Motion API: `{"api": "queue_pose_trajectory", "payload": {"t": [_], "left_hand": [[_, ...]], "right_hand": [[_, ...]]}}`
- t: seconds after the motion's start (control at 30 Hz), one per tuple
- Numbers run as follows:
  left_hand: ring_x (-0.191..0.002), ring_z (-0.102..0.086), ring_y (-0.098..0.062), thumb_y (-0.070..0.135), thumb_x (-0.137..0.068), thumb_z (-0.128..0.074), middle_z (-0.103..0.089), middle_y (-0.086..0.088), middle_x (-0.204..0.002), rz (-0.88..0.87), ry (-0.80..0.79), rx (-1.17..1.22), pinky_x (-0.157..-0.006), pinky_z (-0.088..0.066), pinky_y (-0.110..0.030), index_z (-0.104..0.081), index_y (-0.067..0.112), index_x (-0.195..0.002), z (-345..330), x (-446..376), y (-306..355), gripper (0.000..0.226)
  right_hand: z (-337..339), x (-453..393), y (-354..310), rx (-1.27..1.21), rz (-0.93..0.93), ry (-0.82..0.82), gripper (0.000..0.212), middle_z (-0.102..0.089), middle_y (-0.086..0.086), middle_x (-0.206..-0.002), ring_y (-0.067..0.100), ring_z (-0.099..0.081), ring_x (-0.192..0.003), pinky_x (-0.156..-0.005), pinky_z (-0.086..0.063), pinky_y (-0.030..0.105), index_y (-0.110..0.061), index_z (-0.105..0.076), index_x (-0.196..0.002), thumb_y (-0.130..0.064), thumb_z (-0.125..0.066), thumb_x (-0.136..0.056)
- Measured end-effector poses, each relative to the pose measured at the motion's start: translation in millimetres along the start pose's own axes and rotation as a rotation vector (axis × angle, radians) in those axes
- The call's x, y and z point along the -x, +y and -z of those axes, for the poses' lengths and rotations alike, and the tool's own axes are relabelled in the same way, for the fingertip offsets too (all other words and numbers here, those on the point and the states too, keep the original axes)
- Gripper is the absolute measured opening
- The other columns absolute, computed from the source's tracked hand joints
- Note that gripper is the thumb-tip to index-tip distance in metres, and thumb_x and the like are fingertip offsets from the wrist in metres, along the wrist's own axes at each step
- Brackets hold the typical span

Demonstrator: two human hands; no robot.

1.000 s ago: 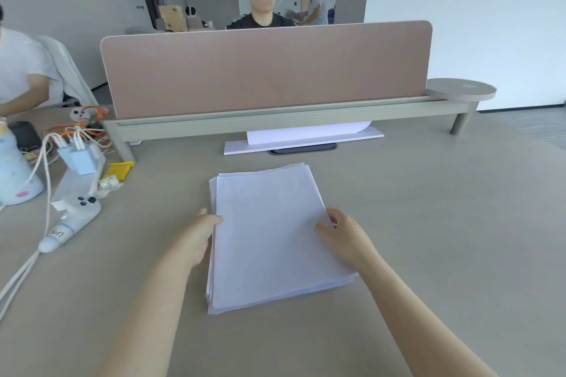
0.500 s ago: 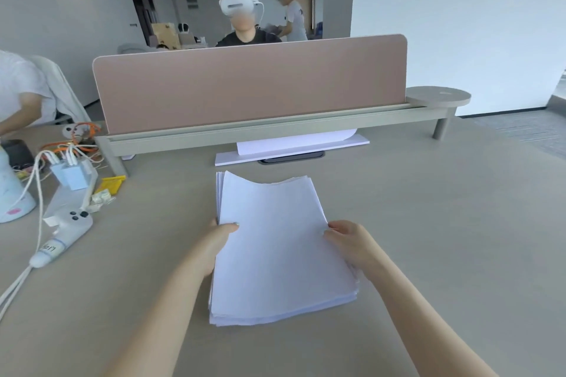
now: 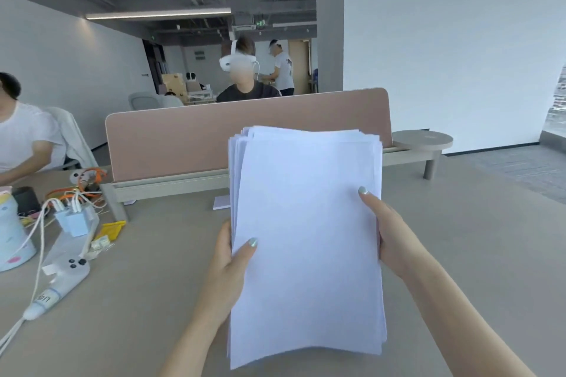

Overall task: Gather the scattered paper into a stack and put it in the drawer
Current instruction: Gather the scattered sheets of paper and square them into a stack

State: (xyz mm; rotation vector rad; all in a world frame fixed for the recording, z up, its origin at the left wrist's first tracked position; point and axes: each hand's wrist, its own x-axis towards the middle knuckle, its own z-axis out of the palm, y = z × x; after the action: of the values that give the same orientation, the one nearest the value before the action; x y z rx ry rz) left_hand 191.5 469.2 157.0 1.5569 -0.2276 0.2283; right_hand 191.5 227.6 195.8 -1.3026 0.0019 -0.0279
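Observation:
A thick stack of white paper [image 3: 309, 239] stands nearly upright above the beige desk [image 3: 459, 254], lifted off its surface. My left hand [image 3: 228, 266] grips the stack's left edge, thumb on the front sheet. My right hand [image 3: 389, 236] grips the right edge, thumb laid across the front. The sheets fan slightly at the top left corner. No drawer is in view.
A pink divider panel [image 3: 183, 138] runs across the desk behind the stack. At the left lie white chargers and cables [image 3: 73, 217], a white controller [image 3: 66, 272], a yellow packet [image 3: 111, 228] and a patterned cup [image 3: 12, 239]. People sit at left and beyond the divider.
The stack lay flat on the desk with both hands at its sides. Both hands have lifted it and tilted it upright, and the view has tipped upward.

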Motion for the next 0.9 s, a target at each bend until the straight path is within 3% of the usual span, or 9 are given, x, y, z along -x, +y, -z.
{"api": "queue_pose_trajectory", "payload": {"t": [0.17, 0.27, 0.33, 0.4, 0.47, 0.63, 0.8, 0.87, 0.9], "left_hand": [[-0.094, -0.061, 0.012, 0.034, -0.077, -0.057, -0.061, 0.038, -0.097, -0.158, 0.034, -0.002, -0.083, -0.047, -0.029, -0.042, 0.049, -0.102, -6, -19, 39, 0.033], [-0.091, -0.063, 0.008, 0.043, -0.06, -0.063, -0.062, 0.031, -0.098, -0.189, 0.038, 0.096, -0.075, -0.049, -0.022, -0.044, 0.045, -0.103, -5, -29, 47, 0.046], [-0.09, -0.062, 0.0, 0.048, -0.056, -0.062, -0.061, 0.026, -0.093, -0.215, 0.062, 0.123, -0.073, -0.049, -0.022, -0.046, 0.039, -0.1, -3, -36, 55, 0.048], [-0.084, -0.06, 0.002, 0.053, -0.057, -0.06, -0.06, 0.026, -0.088, -0.235, 0.059, 0.114, -0.073, -0.046, -0.028, -0.047, 0.037, -0.098, -3, -43, 65, 0.046], [-0.083, -0.061, 0.003, 0.056, -0.056, -0.06, -0.06, 0.023, -0.094, -0.224, 0.029, 0.107, -0.074, -0.048, -0.028, -0.049, 0.039, -0.097, -7, -51, 72, 0.046], [-0.106, -0.06, -0.013, 0.053, -0.065, -0.061, -0.062, 0.013, -0.11, -0.135, 0.04, 0.091, -0.094, -0.048, -0.037, -0.053, 0.041, -0.105, -24, -62, 79, 0.042], [-0.1, -0.067, -0.007, 0.055, -0.073, -0.054, -0.069, 0.014, -0.109, -0.083, -0.021, 0.157, -0.078, -0.055, -0.028, -0.058, 0.037, -0.112, -18, -59, 54, 0.043], [-0.109, -0.065, -0.013, 0.059, -0.07, -0.057, -0.067, 0.006, -0.121, 0.005, -0.06, 0.214, -0.083, -0.053, -0.031, -0.056, 0.029, -0.125, -22, -51, 34, 0.063], [-0.11, -0.065, -0.016, 0.056, -0.072, -0.057, -0.067, 0.003, -0.121, 0.015, -0.051, 0.251, -0.083, -0.052, -0.033, -0.056, 0.024, -0.125, -26, -47, 27, 0.062]], "right_hand": [[-22, 14, -46, 0.104, 0.326, 0.052, 0.015, -0.076, -0.01, -0.094, 0.01, -0.073, -0.086, -0.072, -0.057, 0.029, -0.028, -0.069, -0.094, -0.038, -0.061, -0.086], [-22, 12, -51, 0.179, 0.404, 0.074, 0.008, -0.075, -0.016, -0.086, 0.003, -0.071, -0.081, -0.064, -0.055, 0.018, -0.031, -0.068, -0.089, -0.035, -0.062, -0.087], [-15, 8, -52, 0.199, 0.43, 0.11, 0.013, -0.074, -0.015, -0.09, 0.003, -0.071, -0.085, -0.068, -0.053, 0.02, -0.033, -0.068, -0.091, -0.043, -0.064, -0.084], [-7, 5, -52, 0.164, 0.429, 0.118, 0.029, -0.073, -0.013, -0.098, 0.003, -0.07, -0.09, -0.073, -0.052, 0.023, -0.034, -0.067, -0.099, -0.051, -0.059, -0.078], [-5, 2, -50, 0.176, 0.428, 0.068, 0.026, -0.073, -0.015, -0.1, 0.002, -0.069, -0.092, -0.073, -0.052, 0.021, -0.034, -0.066, -0.103, -0.049, -0.059, -0.083], [-9, -1, -44, 0.202, 0.493, 0.063, 0.026, -0.072, -0.019, -0.09, -0.002, -0.068, -0.084, -0.063, -0.052, 0.011, -0.03, -0.066, -0.098, -0.044, -0.062, -0.077], [13, -9, -33, 0.07, 0.405, -0.005, 0.057, -0.07, -0.005, -0.115, 0.013, -0.068, -0.103, -0.08, -0.056, 0.03, -0.028, -0.06, -0.115, -0.058, -0.064, -0.067], [15, -10, -18, 0.088, 0.294, -0.097, 0.063, -0.071, -0.004, -0.115, 0.016, -0.068, -0.105, -0.079, -0.057, 0.029, -0.028, -0.064, -0.114, -0.064, -0.07, -0.062], [13, -9, -12, 0.072, 0.262, -0.112, 0.058, -0.072, -0.004, -0.111, 0.016, -0.069, -0.103, -0.076, -0.057, 0.027, -0.029, -0.068, -0.107, -0.065, -0.07, -0.062]]}}
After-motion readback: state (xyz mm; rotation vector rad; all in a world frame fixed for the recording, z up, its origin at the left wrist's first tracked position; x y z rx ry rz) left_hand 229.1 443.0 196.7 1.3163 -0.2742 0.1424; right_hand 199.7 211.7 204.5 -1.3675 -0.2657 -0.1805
